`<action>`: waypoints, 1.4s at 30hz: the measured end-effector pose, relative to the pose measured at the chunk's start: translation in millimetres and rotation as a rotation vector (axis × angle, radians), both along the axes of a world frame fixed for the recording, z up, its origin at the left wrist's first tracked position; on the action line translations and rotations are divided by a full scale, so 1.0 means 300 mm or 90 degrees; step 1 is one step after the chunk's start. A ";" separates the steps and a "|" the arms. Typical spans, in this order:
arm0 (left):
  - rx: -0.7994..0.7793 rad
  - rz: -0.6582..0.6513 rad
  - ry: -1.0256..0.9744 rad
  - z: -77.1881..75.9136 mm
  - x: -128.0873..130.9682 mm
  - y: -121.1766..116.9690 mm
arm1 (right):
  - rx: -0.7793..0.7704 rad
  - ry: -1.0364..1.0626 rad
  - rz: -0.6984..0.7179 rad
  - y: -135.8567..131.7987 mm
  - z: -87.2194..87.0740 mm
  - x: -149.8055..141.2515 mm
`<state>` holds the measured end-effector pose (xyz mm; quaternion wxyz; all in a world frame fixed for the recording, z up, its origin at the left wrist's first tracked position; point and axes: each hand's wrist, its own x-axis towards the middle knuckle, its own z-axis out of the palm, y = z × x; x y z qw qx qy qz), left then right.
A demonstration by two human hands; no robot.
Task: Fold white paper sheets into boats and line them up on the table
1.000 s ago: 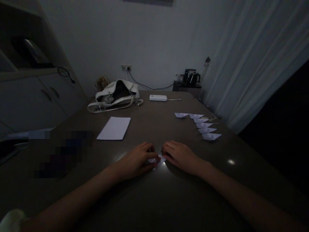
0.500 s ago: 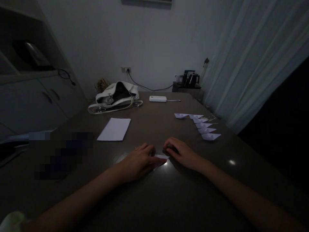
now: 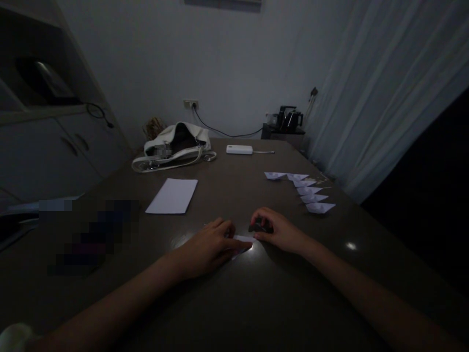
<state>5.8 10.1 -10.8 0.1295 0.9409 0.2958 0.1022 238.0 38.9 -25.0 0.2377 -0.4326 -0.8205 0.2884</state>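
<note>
A small folded piece of white paper [image 3: 244, 238] lies on the dark table, partly hidden under my left hand [image 3: 214, 242]. My left hand is closed on it, with thumb and forefinger pressed along the paper. At the paper's right tip is my right hand [image 3: 280, 232], its fingers curved and the thumb apart from the forefinger. The thumb tip is at or very near the paper; whether it touches I cannot tell. A dark patch shows between those fingers, perhaps shadow. To the right, several folded paper boats [image 3: 319, 208] stand in a slanting row.
A stack of white paper [image 3: 173, 196] lies left of centre. Behind it sits a white handbag [image 3: 183, 142]. A white power bank [image 3: 239, 149] with a short cable lies at the far end of the table [image 3: 234, 303]. Blurred-out items lie at left; a curtain [image 3: 351, 98] hangs at right.
My right hand's thumb and forefinger have spread a little further apart near the paper tip. My left hand keeps its place on the paper.
</note>
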 end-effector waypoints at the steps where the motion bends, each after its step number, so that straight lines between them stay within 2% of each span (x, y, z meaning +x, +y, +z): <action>1: 0.000 0.001 0.000 -0.001 0.000 0.000 | 0.002 -0.001 -0.001 -0.001 0.001 0.002; 8: 0.010 -0.005 0.016 -0.003 -0.004 0.004 | 0.015 0.019 0.041 -0.011 -0.002 -0.007; 15: -0.001 -0.005 0.008 0.007 0.001 -0.001 | 0.008 -0.007 0.023 -0.005 -0.007 -0.024; 18: -0.042 -0.007 -0.013 0.008 -0.009 0.008 | -0.001 -0.007 0.021 -0.004 -0.007 -0.025; 23: -0.186 0.030 -0.156 -0.017 -0.042 0.057 | -0.008 -0.002 0.032 -0.001 -0.007 -0.021; 28: -0.262 0.056 -0.188 -0.044 -0.051 0.093 | 0.001 -0.028 0.012 -0.011 -0.002 -0.027; 35: -0.202 0.138 -0.173 -0.042 -0.050 0.098 | -0.003 -0.062 -0.031 -0.024 -0.003 -0.043; 42: -0.222 0.181 -0.129 -0.035 -0.098 0.122 | -0.002 -0.049 -0.026 -0.028 -0.004 -0.041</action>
